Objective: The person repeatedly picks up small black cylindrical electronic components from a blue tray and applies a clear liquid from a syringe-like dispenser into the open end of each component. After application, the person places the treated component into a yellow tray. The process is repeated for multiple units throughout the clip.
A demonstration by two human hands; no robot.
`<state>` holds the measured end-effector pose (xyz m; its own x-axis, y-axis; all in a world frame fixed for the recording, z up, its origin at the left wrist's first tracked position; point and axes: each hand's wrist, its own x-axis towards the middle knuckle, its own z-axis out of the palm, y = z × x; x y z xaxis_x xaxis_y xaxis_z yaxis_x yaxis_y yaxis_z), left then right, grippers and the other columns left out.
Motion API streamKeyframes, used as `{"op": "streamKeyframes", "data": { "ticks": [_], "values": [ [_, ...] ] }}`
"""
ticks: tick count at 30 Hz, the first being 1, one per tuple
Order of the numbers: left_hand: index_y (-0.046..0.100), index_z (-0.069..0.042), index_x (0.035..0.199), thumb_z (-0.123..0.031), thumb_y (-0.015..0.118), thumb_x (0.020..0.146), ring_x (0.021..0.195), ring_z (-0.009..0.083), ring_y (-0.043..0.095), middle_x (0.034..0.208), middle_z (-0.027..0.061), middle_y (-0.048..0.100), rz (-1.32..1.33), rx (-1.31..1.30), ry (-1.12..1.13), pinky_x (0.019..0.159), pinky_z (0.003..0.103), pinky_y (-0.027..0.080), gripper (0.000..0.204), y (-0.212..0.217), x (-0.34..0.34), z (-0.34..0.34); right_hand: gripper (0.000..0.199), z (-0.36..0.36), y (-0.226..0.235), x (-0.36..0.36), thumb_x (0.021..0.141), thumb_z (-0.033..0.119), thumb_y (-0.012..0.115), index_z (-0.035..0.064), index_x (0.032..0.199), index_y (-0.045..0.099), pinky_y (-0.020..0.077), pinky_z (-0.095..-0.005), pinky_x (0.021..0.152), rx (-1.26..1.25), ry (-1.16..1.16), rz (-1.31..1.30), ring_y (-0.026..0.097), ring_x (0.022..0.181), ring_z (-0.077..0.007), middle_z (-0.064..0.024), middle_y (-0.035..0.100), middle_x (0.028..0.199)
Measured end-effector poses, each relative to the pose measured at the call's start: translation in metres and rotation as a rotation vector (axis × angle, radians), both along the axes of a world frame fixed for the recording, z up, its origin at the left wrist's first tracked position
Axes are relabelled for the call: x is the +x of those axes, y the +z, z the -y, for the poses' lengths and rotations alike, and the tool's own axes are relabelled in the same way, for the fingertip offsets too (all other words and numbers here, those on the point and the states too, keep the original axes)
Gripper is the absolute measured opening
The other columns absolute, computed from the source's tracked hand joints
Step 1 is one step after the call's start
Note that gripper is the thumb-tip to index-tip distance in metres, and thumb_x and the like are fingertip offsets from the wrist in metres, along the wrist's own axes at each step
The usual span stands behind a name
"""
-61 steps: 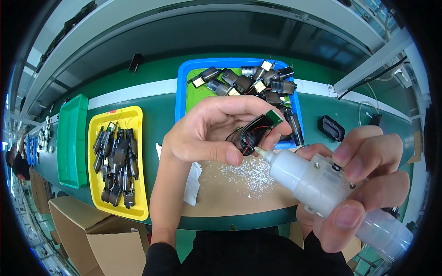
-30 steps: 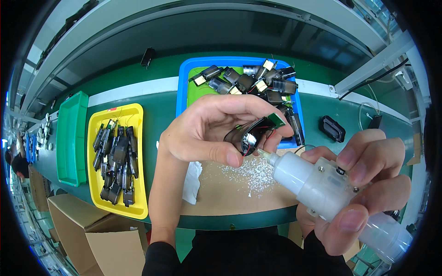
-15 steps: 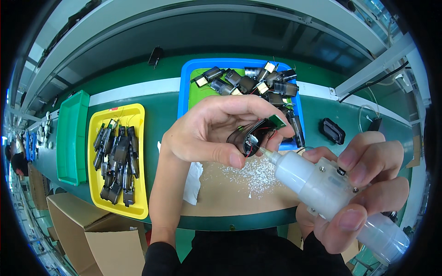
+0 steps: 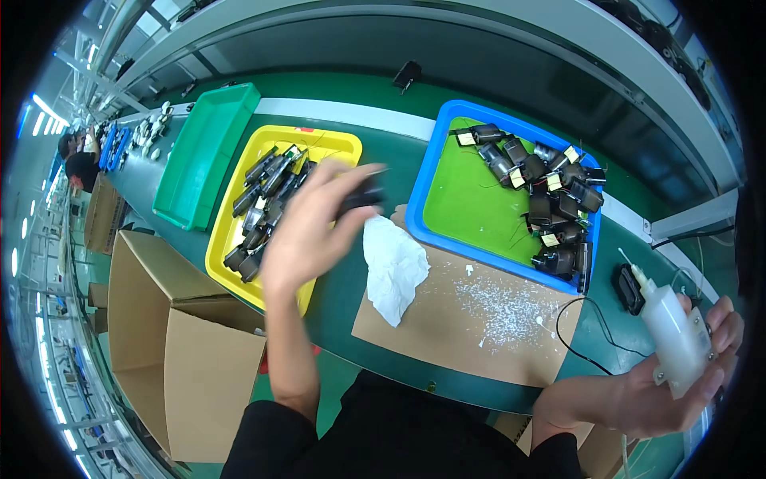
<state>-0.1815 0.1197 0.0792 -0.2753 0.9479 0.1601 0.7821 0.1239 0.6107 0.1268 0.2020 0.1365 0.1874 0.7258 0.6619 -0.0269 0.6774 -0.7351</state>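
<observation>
Our left hand (image 4: 307, 227) pinched a dark part (image 4: 363, 194) over the yellow tray (image 4: 231, 231); at four o'clock, our right hand (image 4: 662, 383) clasped a white bottle (image 4: 674, 335), the rag (image 4: 395, 267) between.

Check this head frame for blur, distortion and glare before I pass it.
Head view: the left hand and the small dark part it holds are motion-smeared; the right hand with the white squeeze bottle is sharp. Fisheye bends the green belt edges, with a black rim at the corners. No strong glare.
</observation>
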Motion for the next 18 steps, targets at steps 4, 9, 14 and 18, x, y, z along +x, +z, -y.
{"op": "streamKeyframes", "data": {
  "ticks": [4, 9, 14, 18],
  "values": [
    [0.052, -0.002, 0.116, -0.005, 0.063, 0.074, 0.098, 0.0336, 0.051, 0.106, 0.0178, 0.052, -0.349, -0.012, 0.246, 0.087, 0.037, 0.040, 0.044, -0.011, -0.041, 0.048, 0.031, 0.002, 0.009, 0.008, 0.080, 0.029, 0.046, -0.0002, 0.081, 0.037, 0.0485, -0.0411, 0.079, -0.099, 0.117, -0.015, 0.036, 0.098, -0.0226, -0.0104, 0.034, 0.092],
    [0.056, -0.004, 0.110, -0.012, 0.058, 0.081, 0.095, 0.0306, 0.055, 0.100, 0.0162, 0.058, -0.328, 0.138, 0.173, 0.085, 0.037, 0.042, 0.029, -0.010, -0.046, -0.039, 0.022, -0.009, 0.008, -0.003, 0.083, 0.024, 0.048, 0.0040, 0.079, 0.040, 0.0535, -0.0432, 0.074, 0.053, 0.083, 0.017, 0.038, 0.098, -0.0227, -0.0094, 0.037, 0.093],
    [0.053, -0.007, 0.117, -0.022, 0.063, 0.078, 0.099, 0.0314, 0.057, 0.105, 0.0175, 0.060, -0.338, -0.014, 0.165, 0.085, 0.038, 0.045, 0.044, -0.071, -0.088, -0.202, 0.018, -0.020, 0.010, 0.005, 0.086, 0.023, 0.047, 0.0072, 0.079, 0.043, 0.0545, -0.0422, 0.073, 0.099, 0.086, 0.065, 0.039, 0.096, -0.0223, -0.0096, 0.037, 0.093],
    [0.047, -0.008, 0.123, -0.026, 0.064, 0.076, 0.107, 0.0348, 0.052, 0.111, 0.0195, 0.056, -0.487, -0.194, 0.172, 0.091, 0.041, 0.043, 0.054, -0.115, -0.113, -0.287, 0.016, -0.028, 0.014, 0.015, 0.087, 0.023, 0.047, 0.0082, 0.081, 0.044, 0.0545, -0.0421, 0.073, 0.094, 0.039, 0.062, 0.038, 0.096, -0.0220, -0.0095, 0.037, 0.094]
  ]
}}
